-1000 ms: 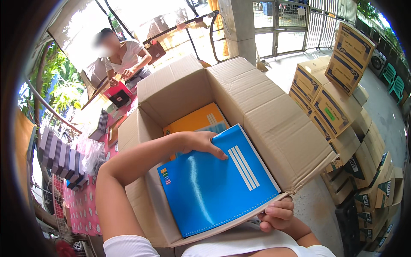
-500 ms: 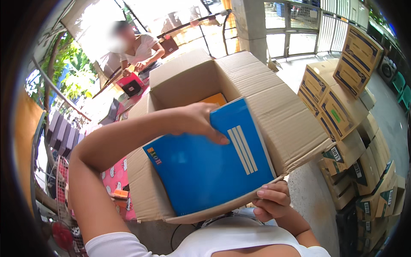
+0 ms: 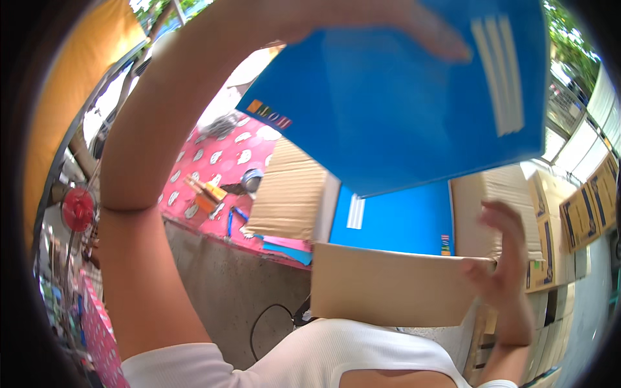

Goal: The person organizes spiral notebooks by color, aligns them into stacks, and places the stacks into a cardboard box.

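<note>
My left hand [image 3: 414, 29] grips a blue notebook [image 3: 401, 123] by its upper part, thumb across the cover. It is raised above the open cardboard box [image 3: 394, 284] and fills the top of the view. Three white lines and a small coloured patch mark its cover. Inside the box lies another blue notebook [image 3: 401, 223], partly hidden by the raised one. At the box's near right corner is my right hand [image 3: 504, 258], fingers apart and slightly blurred, with nothing in it.
A table with a pink patterned cover [image 3: 220, 152] stands to the left, holding a tape roll [image 3: 251, 179], pens [image 3: 231, 222] and coloured sheets [image 3: 288, 249]. Stacked brown cartons [image 3: 585, 207] rise on the right. A red fan [image 3: 79, 208] is at far left.
My left hand has lifted the blue notebook up out of the box, exposing another beneath. My right hand has let go of the box edge and spread its fingers. The view has shifted.
</note>
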